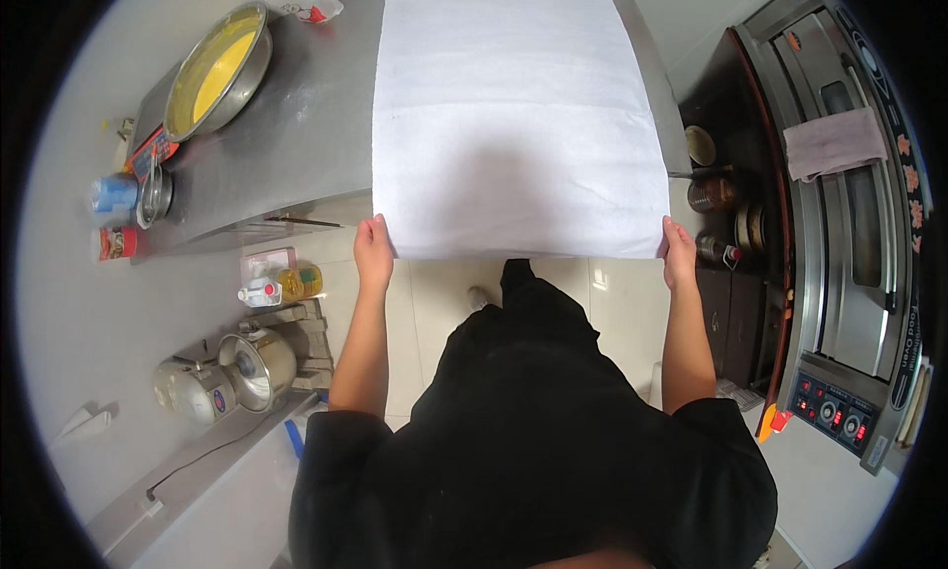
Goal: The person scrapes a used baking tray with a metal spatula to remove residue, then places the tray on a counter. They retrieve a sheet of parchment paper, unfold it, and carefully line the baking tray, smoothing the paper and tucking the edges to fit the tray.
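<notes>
A large white sheet, paper or cloth [511, 125], stretches out in front of me over the stainless steel table [318, 117]. Its near edge hangs out past the table above the floor. My left hand [373, 252] pinches the near left corner, thumb on top. At the near right corner my right hand [677, 251] grips the same sheet. Faint creases run across it, and a soft shadow falls on its middle. The sheet hides the part of the table beneath it.
On the table's left stand a steel bowl of yellow batter [218, 73], a red scale [154, 153] and a whisk [154, 191]. A deck oven [844, 199] with a towel [835, 144] lines the right. Low left are oil jugs [300, 282] and a stand mixer [222, 380].
</notes>
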### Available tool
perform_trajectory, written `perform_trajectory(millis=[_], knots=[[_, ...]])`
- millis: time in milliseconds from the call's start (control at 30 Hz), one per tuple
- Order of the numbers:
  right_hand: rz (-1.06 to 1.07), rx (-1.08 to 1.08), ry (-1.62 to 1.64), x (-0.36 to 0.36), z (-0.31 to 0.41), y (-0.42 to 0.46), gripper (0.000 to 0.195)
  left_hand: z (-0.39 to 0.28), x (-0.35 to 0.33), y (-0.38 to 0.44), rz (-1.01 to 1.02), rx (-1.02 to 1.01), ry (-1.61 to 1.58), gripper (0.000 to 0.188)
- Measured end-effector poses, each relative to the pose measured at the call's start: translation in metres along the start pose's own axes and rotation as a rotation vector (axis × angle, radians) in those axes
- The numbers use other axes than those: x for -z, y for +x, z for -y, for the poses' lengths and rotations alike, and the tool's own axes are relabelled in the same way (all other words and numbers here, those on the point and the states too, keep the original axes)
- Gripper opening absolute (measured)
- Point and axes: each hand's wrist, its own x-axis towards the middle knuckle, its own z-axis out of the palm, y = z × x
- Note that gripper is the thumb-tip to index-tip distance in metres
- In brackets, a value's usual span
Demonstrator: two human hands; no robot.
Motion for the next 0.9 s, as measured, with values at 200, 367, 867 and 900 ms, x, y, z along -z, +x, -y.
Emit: perform_trajectory(millis=[200, 367, 867, 900], knots=[[-0.057, 0.034, -0.05, 0.002, -0.009, -0.005, 0.019, -0.005, -0.001, -0.009, 0.016, 0.036, 0.034, 0.034], [-0.046, -0.004, -0.031, 0.002, -0.017, -0.006, 0.023, 0.019, 0.005, -0.003, -0.033, -0.022, 0.123, 0.035], [-0.01, -0.089, -0.071, 0.006, -0.021, -0.02, 0.045, 0.017, 0.012, -0.009, -0.026, 0.015, 0.061, 0.041], [-0.009, -0.089, -0.071, 0.008, -0.023, -0.021, 0.046, 0.017, 0.013, -0.011, -0.031, 0.005, 0.055, 0.04]])
